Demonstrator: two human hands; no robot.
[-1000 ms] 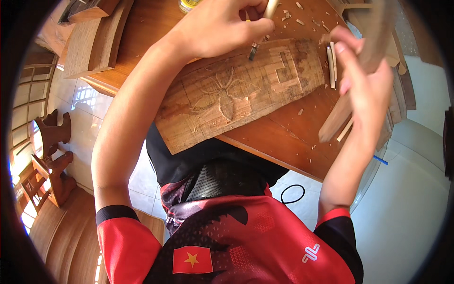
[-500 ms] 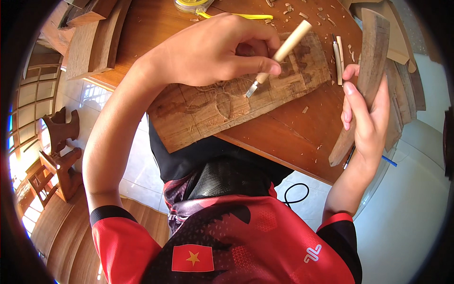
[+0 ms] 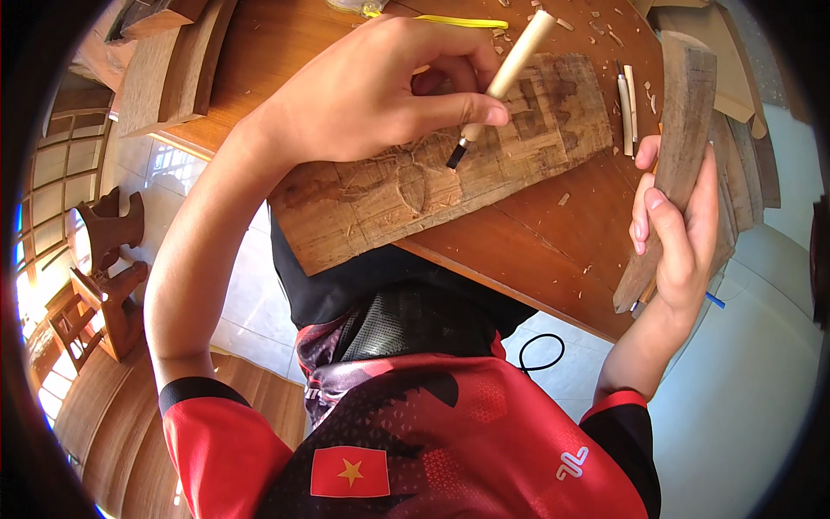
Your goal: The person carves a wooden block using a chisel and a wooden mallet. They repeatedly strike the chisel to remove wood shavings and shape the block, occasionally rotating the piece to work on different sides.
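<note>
My left hand [image 3: 372,99] is closed around a wood chisel [image 3: 520,57] with a pale wooden handle. The chisel slants, its short dark blade pointing down at a carved board [image 3: 536,177]. Whether the tip touches the wood I cannot tell. Leaf-like outlines are cut into the board's middle, and my left hand covers part of its far edge. To the right, my right hand [image 3: 679,238] grips a thick, slightly curved wooden bar [image 3: 689,112] and holds it up beside the board, apart from the chisel.
Two slim tools [image 3: 627,112] lie right of the board on the brown table [image 3: 536,251], among scattered wood chips. A yellow strap [image 3: 462,22] runs along the far side. Wood blocks [image 3: 177,82] sit at the left corner, and more planks [image 3: 743,164] at the right.
The chisel has tipped slightly and its blade now looks dark instead of shiny. My right hand and the bar have shifted a little right and down.
</note>
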